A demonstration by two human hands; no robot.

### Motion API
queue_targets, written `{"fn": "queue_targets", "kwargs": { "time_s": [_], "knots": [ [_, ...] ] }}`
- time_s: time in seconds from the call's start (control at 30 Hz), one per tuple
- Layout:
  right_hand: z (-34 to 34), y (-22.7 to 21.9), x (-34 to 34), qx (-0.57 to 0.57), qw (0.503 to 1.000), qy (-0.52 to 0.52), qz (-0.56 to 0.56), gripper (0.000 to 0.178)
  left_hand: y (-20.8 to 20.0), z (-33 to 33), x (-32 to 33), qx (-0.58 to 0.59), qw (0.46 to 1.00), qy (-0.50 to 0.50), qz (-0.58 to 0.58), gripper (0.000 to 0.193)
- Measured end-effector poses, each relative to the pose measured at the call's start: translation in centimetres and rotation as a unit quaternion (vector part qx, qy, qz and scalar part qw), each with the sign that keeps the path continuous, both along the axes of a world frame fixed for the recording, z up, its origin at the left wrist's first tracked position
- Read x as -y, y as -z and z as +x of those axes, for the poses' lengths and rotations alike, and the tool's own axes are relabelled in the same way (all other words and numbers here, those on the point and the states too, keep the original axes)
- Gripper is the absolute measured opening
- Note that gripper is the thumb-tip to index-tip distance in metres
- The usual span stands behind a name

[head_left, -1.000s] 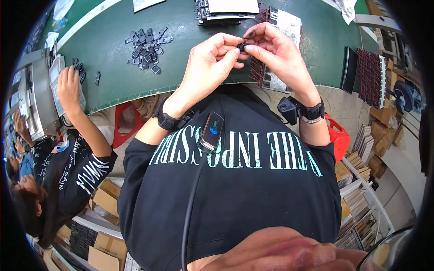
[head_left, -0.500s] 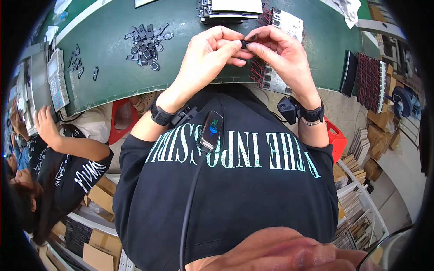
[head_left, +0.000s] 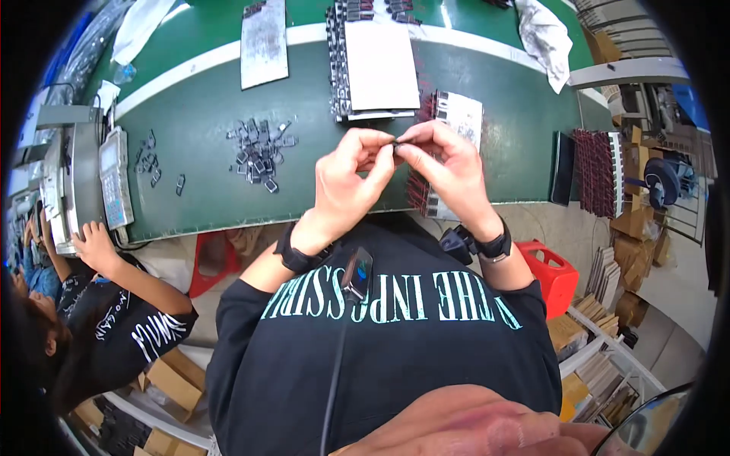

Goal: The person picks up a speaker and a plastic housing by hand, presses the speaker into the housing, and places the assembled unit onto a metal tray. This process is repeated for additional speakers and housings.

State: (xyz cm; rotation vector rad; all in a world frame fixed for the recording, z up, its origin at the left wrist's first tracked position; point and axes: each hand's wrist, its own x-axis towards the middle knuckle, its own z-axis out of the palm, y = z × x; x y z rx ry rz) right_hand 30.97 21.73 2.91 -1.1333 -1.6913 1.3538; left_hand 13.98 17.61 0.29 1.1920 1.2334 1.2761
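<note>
Above the near edge of the green table, my left hand (head_left: 346, 171) and my right hand (head_left: 450, 161) meet fingertip to fingertip. Both pinch one small black part (head_left: 396, 144), mostly covered by the fingers. Behind and beside my right hand lies a pale board (head_left: 462, 114) with black pieces and red wires along it. To the left of my hands is a loose pile of small black plastic housings (head_left: 258, 152). A smaller group of black pieces (head_left: 148, 161) lies farther left.
A stack topped with a white sheet (head_left: 382, 68) stands beyond my hands, near a grey plate (head_left: 264, 45). At the left end is a keypad device (head_left: 115, 178), with a co-worker's hand (head_left: 95, 247) near it. Another red-wired stack (head_left: 599, 175) is at the right.
The whole view has shifted, so the table and my hands appear lower and more of the far table shows. Both hands still pinch the small black part together.
</note>
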Motion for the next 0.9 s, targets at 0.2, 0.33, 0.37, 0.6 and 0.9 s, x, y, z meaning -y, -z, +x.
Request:
{"fn": "queue_targets", "kwargs": {
  "time_s": [0.2,0.33,0.37,0.6,0.9],
  "knots": [
    [0.2,-2.0,-3.5,0.037,0.997,-0.032,0.059,0.016,-0.9,-0.5,-0.3,-0.105,0.984,-0.069,0.123,0.024],
    [0.9,-1.8,-10.6,0.113,0.987,0.013,0.113,0.019,-0.6,-1.4,0.1,-0.078,0.993,-0.039,0.079,0.028],
    [1.0,-1.4,-12.0,0.153,0.971,0.015,0.183,0.021,-0.5,-1.5,0.2,-0.084,0.994,-0.023,0.063,0.029],
    [-0.7,-0.9,-15.2,0.226,0.936,0.040,0.267,0.018,0.2,-2.0,0.9,-0.089,0.994,-0.004,0.071,0.026],
    [-0.9,-0.8,-14.9,0.199,0.939,0.093,0.263,0.018,0.9,-2.4,0.8,-0.093,0.993,0.000,0.070,0.019]
  ]
}}
